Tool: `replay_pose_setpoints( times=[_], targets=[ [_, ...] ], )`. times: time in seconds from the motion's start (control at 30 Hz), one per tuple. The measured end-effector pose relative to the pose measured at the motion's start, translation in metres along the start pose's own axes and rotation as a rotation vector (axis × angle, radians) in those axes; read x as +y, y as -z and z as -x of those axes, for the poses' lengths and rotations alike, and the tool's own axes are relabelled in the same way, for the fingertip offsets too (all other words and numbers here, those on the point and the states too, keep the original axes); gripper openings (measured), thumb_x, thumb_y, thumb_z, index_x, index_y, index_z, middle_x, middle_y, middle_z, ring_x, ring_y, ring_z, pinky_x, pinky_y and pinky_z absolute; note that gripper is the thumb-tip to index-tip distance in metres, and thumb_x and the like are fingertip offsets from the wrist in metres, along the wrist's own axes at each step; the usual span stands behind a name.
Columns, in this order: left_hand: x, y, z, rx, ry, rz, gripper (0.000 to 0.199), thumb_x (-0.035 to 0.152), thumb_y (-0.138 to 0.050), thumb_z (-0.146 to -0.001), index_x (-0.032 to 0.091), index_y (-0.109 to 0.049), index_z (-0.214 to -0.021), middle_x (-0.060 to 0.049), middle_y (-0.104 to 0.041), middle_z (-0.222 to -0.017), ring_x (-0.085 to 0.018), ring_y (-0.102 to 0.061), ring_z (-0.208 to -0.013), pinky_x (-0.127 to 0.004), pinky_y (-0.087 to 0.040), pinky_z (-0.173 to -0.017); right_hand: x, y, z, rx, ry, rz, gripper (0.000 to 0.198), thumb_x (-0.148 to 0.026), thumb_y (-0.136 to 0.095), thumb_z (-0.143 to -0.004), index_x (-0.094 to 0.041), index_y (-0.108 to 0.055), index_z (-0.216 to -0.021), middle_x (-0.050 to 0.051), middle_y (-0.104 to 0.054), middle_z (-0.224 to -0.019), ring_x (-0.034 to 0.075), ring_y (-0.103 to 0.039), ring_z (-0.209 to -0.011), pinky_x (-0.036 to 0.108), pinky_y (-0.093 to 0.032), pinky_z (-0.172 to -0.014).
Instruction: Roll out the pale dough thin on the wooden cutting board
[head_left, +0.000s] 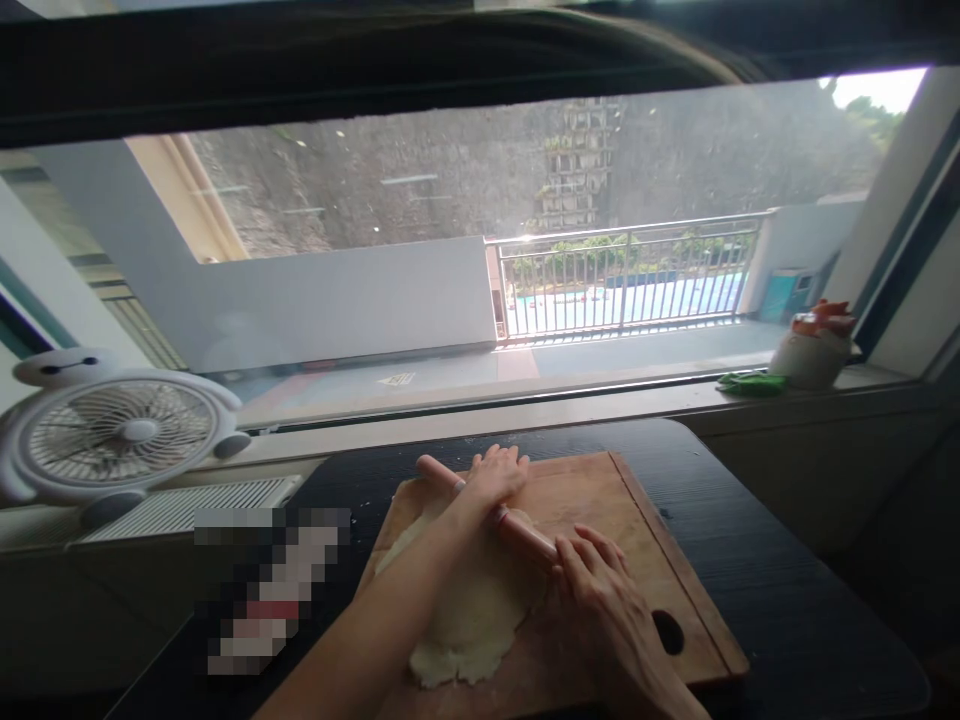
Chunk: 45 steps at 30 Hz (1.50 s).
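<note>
A pinkish rolling pin (528,540) lies slantwise across a thin, pale sheet of dough (480,610) with ragged edges. Under the dough is a wooden cutting board (660,530) with a dark handle hole. My left hand (498,474) rests across the middle of the pin, its fingers stretched out past it over the far side. At the pin's near right end, my right hand (596,575) has its fingers curved over the wood. My left forearm covers part of the dough's left side.
The board lies on a black table (757,560) below a window. A white fan (135,430) stands at the left. On the sill at the right are a pale container (811,357) and a green cloth-like item (752,384). A pixelated patch hides something left of the board.
</note>
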<state>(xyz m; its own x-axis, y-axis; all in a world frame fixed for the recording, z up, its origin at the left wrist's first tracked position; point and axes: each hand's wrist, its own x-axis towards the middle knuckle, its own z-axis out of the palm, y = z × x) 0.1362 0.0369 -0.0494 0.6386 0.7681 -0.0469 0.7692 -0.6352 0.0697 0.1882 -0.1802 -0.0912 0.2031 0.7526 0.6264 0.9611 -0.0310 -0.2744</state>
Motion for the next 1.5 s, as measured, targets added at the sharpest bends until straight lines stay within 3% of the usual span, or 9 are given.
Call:
replay_pose_setpoints(
  times=[0.13, 0.33, 0.43, 0.8, 0.93, 1.13, 1.27, 1.37, 1.5],
  targets=[
    [-0.015, 0.004, 0.039, 0.054, -0.002, -0.038, 0.046, 0.038, -0.021, -0.091, 0.023, -0.046, -0.127, -0.005, -0.045, -0.136, -0.024, -0.033, -0.129, -0.05, -0.028, -0.103, -0.014, 0.005, 0.004, -0.001, 0.043, -0.031, 0.031, -0.015, -0.045, -0.085, -0.02, -0.051, -0.115, 0.006, -0.06, -0.105, 0.023, -0.047, -0.113, 0.037, -0.042, -0.092],
    [-0.07, -0.006, 0.125, 0.188, -0.147, -0.107, 0.047, 0.035, -0.021, -0.092, 0.021, -0.05, -0.127, -0.004, -0.04, -0.141, -0.023, -0.03, -0.132, -0.047, -0.021, -0.109, -0.046, -0.003, 0.016, 0.07, 0.141, -0.146, 0.034, -0.019, -0.045, -0.084, -0.018, -0.049, -0.118, 0.006, -0.061, -0.101, 0.021, -0.049, -0.111, 0.038, -0.04, -0.095],
    [-0.083, -0.01, 0.14, 0.199, -0.167, -0.101, 0.048, 0.037, -0.024, -0.092, 0.021, -0.042, -0.133, -0.005, -0.038, -0.142, -0.021, -0.029, -0.132, -0.046, -0.021, -0.109, -0.05, -0.012, 0.021, 0.108, 0.154, -0.164, 0.034, -0.022, -0.044, -0.084, -0.017, -0.048, -0.118, 0.007, -0.061, -0.1, 0.022, -0.05, -0.109, 0.04, -0.041, -0.095],
    [-0.002, -0.002, 0.022, 0.086, -0.029, 0.004, 0.051, 0.045, -0.019, -0.092, 0.02, -0.043, -0.13, -0.01, -0.044, -0.137, -0.027, -0.035, -0.127, -0.054, -0.03, -0.099, -0.004, -0.002, 0.0, 0.033, 0.028, -0.055, 0.028, -0.02, -0.045, -0.087, -0.018, -0.052, -0.114, 0.007, -0.061, -0.102, 0.022, -0.047, -0.114, 0.038, -0.041, -0.093],
    [0.006, 0.0, 0.012, 0.092, -0.026, 0.014, 0.046, 0.037, -0.02, -0.093, 0.015, -0.051, -0.12, -0.014, -0.053, -0.126, -0.026, -0.042, -0.12, -0.048, -0.034, -0.095, -0.004, 0.0, -0.001, 0.008, 0.002, -0.034, 0.031, -0.017, -0.047, -0.085, -0.018, -0.051, -0.116, 0.006, -0.06, -0.103, 0.024, -0.048, -0.112, 0.04, -0.041, -0.092],
    [-0.018, 0.006, 0.069, 0.211, -0.063, -0.017, 0.038, 0.031, -0.028, -0.091, 0.017, -0.06, -0.105, -0.009, -0.061, -0.115, -0.024, -0.049, -0.114, -0.045, -0.034, -0.098, -0.029, 0.006, 0.005, 0.037, 0.067, -0.09, 0.032, -0.016, -0.046, -0.083, -0.022, -0.053, -0.113, 0.003, -0.061, -0.102, 0.022, -0.049, -0.11, 0.038, -0.042, -0.091],
    [-0.056, -0.003, 0.141, 0.353, -0.079, -0.028, 0.042, 0.031, -0.028, -0.091, 0.021, -0.053, -0.122, -0.005, -0.046, -0.136, -0.022, -0.034, -0.129, -0.045, -0.022, -0.109, -0.053, -0.003, 0.017, 0.094, 0.099, -0.173, 0.034, -0.016, -0.043, -0.083, -0.023, -0.051, -0.115, 0.003, -0.062, -0.1, 0.022, -0.051, -0.107, 0.038, -0.04, -0.092],
    [-0.084, -0.008, 0.183, 0.35, -0.091, -0.02, 0.045, 0.035, -0.028, -0.091, 0.024, -0.042, -0.133, -0.002, -0.039, -0.141, -0.02, -0.03, -0.132, -0.043, -0.022, -0.111, -0.065, -0.016, 0.027, 0.151, 0.137, -0.221, 0.034, -0.017, -0.041, -0.084, -0.023, -0.052, -0.115, 0.003, -0.063, -0.098, 0.022, -0.052, -0.104, 0.04, -0.039, -0.092],
    [-0.101, -0.003, 0.176, 0.297, -0.084, -0.021, 0.045, 0.035, -0.025, -0.092, 0.023, -0.049, -0.128, -0.004, -0.045, -0.137, -0.02, -0.035, -0.13, -0.044, -0.023, -0.109, -0.065, -0.022, 0.027, 0.157, 0.152, -0.212, 0.033, -0.017, -0.041, -0.084, -0.023, -0.052, -0.115, 0.003, -0.063, -0.098, 0.022, -0.052, -0.105, 0.04, -0.039, -0.093]
  ],
)
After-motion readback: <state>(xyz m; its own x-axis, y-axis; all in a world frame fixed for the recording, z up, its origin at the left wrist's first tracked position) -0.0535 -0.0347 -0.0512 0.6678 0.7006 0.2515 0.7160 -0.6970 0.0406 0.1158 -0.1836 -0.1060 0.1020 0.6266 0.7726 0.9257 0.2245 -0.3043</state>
